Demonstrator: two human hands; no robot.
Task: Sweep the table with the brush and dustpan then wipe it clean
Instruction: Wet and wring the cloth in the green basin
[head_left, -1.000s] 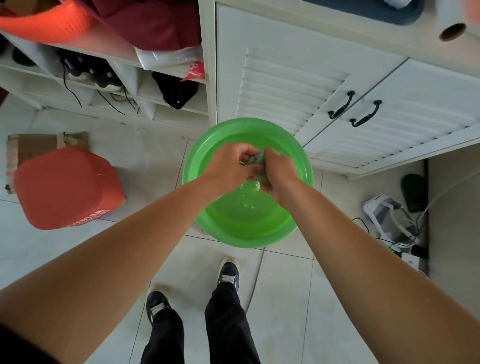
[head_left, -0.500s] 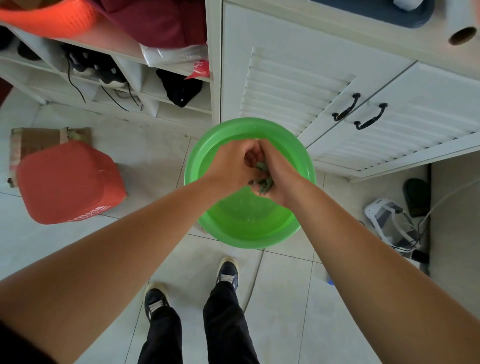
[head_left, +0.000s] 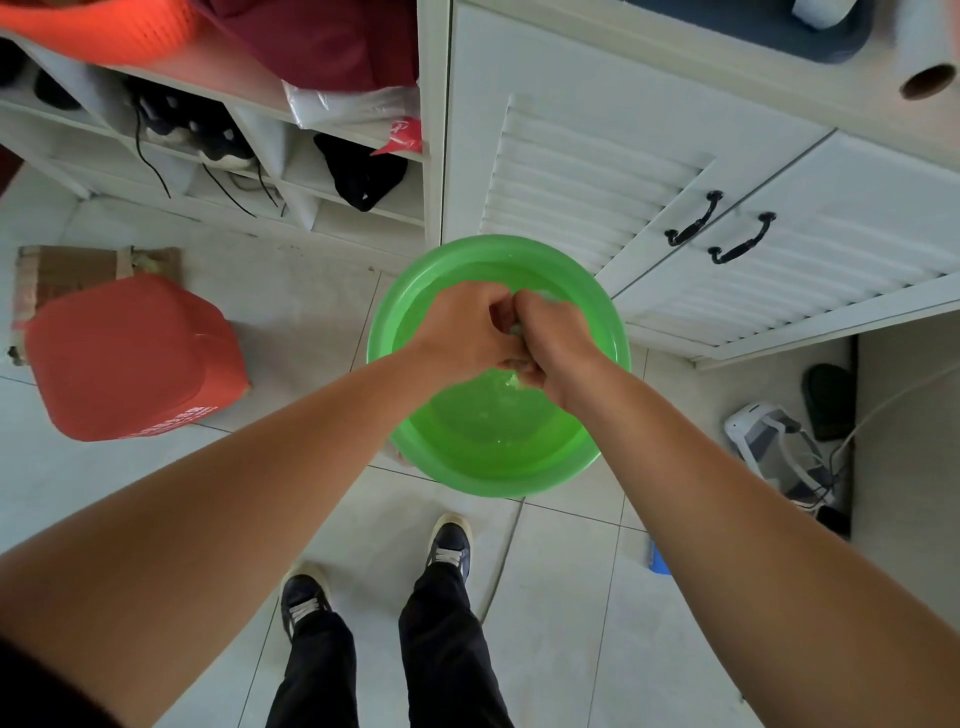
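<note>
A white louvred cabinet (head_left: 571, 171) rises beyond the grips, with open shelves (head_left: 322, 171) of shoes and bags beyond them to the left. A pale tiled floor (head_left: 291, 322) lies beneath. A green basin (head_left: 493, 467) sits directly under both grips, close to the cabinet's foot, and what looks like a little water glints in its bottom. A red stool (head_left: 130, 358) stands well to the left of the grips, with cardboard (head_left: 67, 265) just behind it. A white device (head_left: 769, 441) with cords lies on the floor to the right. The person's two dark shoes (head_left: 449, 543) stand on the near side of the basin. The left grip (head_left: 462, 327) and right grip (head_left: 556, 338) meet knuckle to knuckle above the basin, fingers curled tight. Both clench the cloth (head_left: 516, 328), a greyish-green wad almost wholly hidden between them, with only slivers showing at the seam where the hands touch.
</note>
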